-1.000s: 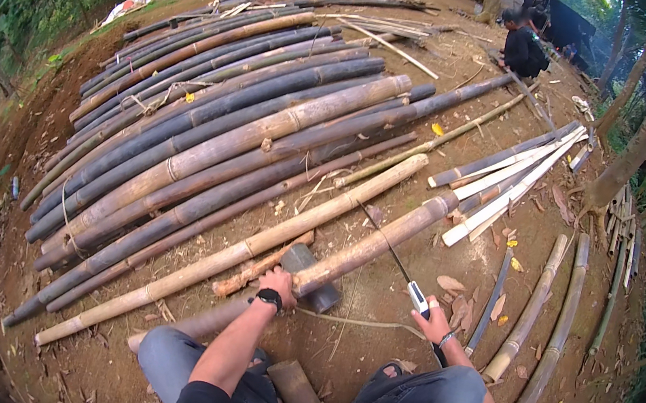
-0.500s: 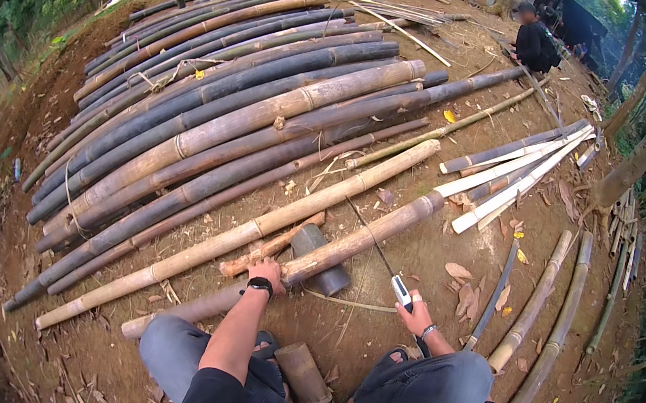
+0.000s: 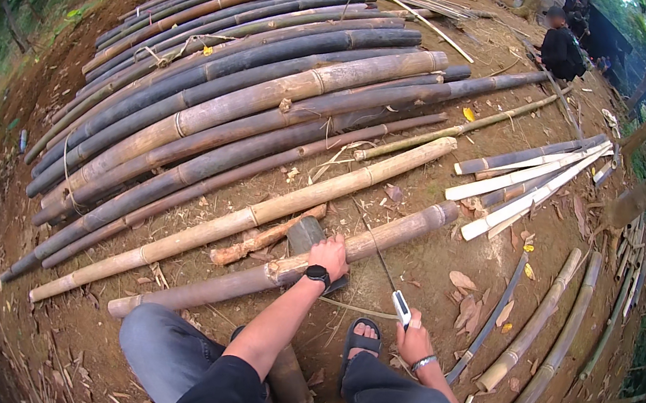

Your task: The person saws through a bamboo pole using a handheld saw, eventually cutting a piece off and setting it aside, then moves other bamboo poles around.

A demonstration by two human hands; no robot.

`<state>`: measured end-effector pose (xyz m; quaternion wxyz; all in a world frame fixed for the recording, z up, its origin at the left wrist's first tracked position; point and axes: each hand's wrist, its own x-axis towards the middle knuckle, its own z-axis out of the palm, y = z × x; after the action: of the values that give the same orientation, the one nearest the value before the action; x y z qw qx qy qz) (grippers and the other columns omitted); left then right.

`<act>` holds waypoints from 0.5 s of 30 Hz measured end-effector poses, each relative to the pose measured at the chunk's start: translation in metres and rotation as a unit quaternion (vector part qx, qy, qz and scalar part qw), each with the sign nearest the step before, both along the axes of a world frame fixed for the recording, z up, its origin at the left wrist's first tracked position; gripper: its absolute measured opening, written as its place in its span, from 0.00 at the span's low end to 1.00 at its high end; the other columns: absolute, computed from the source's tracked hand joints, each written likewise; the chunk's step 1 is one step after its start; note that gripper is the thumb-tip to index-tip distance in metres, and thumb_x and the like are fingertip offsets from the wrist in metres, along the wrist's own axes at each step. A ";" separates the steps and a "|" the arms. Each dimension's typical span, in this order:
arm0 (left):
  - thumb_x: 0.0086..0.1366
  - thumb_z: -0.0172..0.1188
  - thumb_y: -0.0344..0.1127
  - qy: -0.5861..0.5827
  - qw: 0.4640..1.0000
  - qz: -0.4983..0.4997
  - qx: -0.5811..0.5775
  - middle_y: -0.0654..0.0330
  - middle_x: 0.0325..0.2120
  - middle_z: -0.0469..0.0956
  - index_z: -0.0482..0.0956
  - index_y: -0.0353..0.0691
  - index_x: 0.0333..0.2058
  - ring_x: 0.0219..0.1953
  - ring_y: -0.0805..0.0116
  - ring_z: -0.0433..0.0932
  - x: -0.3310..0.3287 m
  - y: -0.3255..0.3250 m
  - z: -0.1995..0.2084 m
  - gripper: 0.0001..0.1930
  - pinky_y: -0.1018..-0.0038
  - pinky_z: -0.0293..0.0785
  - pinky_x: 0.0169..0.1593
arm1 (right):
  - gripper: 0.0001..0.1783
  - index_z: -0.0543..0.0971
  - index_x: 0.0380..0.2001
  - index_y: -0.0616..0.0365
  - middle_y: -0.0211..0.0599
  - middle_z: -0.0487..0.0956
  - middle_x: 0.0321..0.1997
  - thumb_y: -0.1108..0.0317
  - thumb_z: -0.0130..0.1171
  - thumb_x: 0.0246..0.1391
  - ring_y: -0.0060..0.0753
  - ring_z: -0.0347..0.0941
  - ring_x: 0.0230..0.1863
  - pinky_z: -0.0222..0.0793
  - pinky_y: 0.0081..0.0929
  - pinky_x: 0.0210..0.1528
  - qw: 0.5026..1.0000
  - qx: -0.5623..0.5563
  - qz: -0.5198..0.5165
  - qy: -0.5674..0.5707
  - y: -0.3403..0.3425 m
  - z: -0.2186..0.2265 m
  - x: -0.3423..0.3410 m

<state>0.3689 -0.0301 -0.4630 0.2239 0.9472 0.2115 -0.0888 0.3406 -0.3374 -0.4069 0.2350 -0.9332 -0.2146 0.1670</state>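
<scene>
A thick bamboo pole (image 3: 404, 233) lies slantwise before me, resting across a short dark piece of bamboo (image 3: 305, 235). My left hand (image 3: 328, 256), with a black watch at the wrist, grips the pole near that support. My right hand (image 3: 414, 342) is closed round the white and black handle of a hand saw (image 3: 402, 306). The saw's thin dark blade reaches away from me across the pole, right of my left hand. How deep the blade sits in the pole I cannot tell.
Beyond the pole lie another pale bamboo pole (image 3: 196, 234), a piece of wood (image 3: 265, 236) and a wide stack of bamboo (image 3: 212, 117). Split strips (image 3: 532, 192) and curved lengths (image 3: 535, 323) lie to the right. A person (image 3: 562, 49) crouches far right. Short bamboo (image 3: 291, 381) lies between my legs.
My left hand has moved right along the pole, nearer the saw. My right foot now shows farther forward, and the view has shifted. The saw is still in my right hand.
</scene>
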 end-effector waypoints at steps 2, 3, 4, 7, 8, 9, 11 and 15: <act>0.47 0.73 0.45 -0.032 0.999 -0.001 0.012 0.44 0.41 0.81 0.72 0.33 0.44 0.44 0.49 0.82 -0.001 0.002 0.005 0.30 0.59 0.79 0.47 | 0.26 0.59 0.56 0.63 0.68 0.78 0.29 0.62 0.55 0.61 0.74 0.75 0.32 0.70 0.64 0.36 0.999 -0.031 0.000 0.023 -0.012 0.008 -0.012; 0.47 0.72 0.44 -0.051 0.999 -0.003 0.017 0.44 0.38 0.82 0.73 0.33 0.41 0.41 0.50 0.84 -0.001 0.001 0.007 0.27 0.61 0.81 0.44 | 0.25 0.60 0.55 0.64 0.68 0.78 0.29 0.62 0.54 0.62 0.73 0.76 0.32 0.71 0.63 0.35 1.000 -0.029 0.008 0.008 -0.012 0.007 -0.010; 0.47 0.72 0.45 -0.040 0.999 -0.004 0.010 0.43 0.39 0.82 0.73 0.32 0.41 0.41 0.50 0.84 0.001 0.000 0.006 0.28 0.60 0.80 0.45 | 0.24 0.60 0.54 0.64 0.67 0.78 0.28 0.62 0.54 0.62 0.73 0.76 0.31 0.71 0.62 0.34 0.999 -0.028 0.016 -0.007 -0.011 0.007 -0.008; 0.48 0.72 0.43 -0.037 0.999 -0.021 0.007 0.44 0.37 0.82 0.74 0.32 0.40 0.41 0.49 0.83 0.008 -0.016 0.009 0.25 0.61 0.82 0.44 | 0.17 0.62 0.43 0.65 0.67 0.78 0.27 0.63 0.52 0.63 0.71 0.76 0.31 0.73 0.58 0.32 0.995 -0.097 0.038 0.011 0.025 0.013 0.038; 0.48 0.72 0.42 -0.064 0.998 -0.027 0.010 0.44 0.36 0.82 0.73 0.33 0.39 0.40 0.50 0.84 0.008 -0.023 0.011 0.25 0.61 0.81 0.43 | 0.17 0.62 0.44 0.66 0.67 0.78 0.27 0.63 0.52 0.63 0.71 0.76 0.31 0.73 0.58 0.32 0.995 -0.091 0.041 0.007 0.025 0.015 0.043; 0.48 0.72 0.42 -0.065 0.997 -0.027 0.013 0.44 0.36 0.82 0.73 0.33 0.39 0.40 0.50 0.84 0.010 -0.015 0.010 0.25 0.61 0.81 0.43 | 0.17 0.62 0.44 0.67 0.66 0.78 0.26 0.64 0.52 0.63 0.71 0.77 0.31 0.73 0.58 0.32 0.996 -0.081 0.049 0.002 0.029 0.019 0.046; 0.48 0.71 0.41 -0.057 0.998 -0.019 0.015 0.45 0.36 0.82 0.72 0.33 0.39 0.39 0.50 0.84 0.008 0.000 0.002 0.24 0.61 0.81 0.43 | 0.17 0.62 0.44 0.67 0.67 0.78 0.26 0.64 0.52 0.64 0.71 0.76 0.31 0.73 0.59 0.33 0.992 -0.113 0.053 0.034 0.019 0.048 0.023; 0.46 0.73 0.43 -0.066 0.997 -0.024 0.016 0.45 0.37 0.82 0.73 0.33 0.41 0.42 0.49 0.83 0.011 -0.022 0.009 0.28 0.60 0.81 0.44 | 0.20 0.60 0.47 0.66 0.71 0.77 0.27 0.63 0.52 0.64 0.75 0.75 0.32 0.71 0.62 0.34 0.996 -0.074 0.017 0.036 0.022 0.036 0.037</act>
<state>0.3803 -0.0524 -0.4539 0.2196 0.9594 0.1749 -0.0277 0.3772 -0.3149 -0.3710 0.1703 -0.9376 -0.2088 0.2200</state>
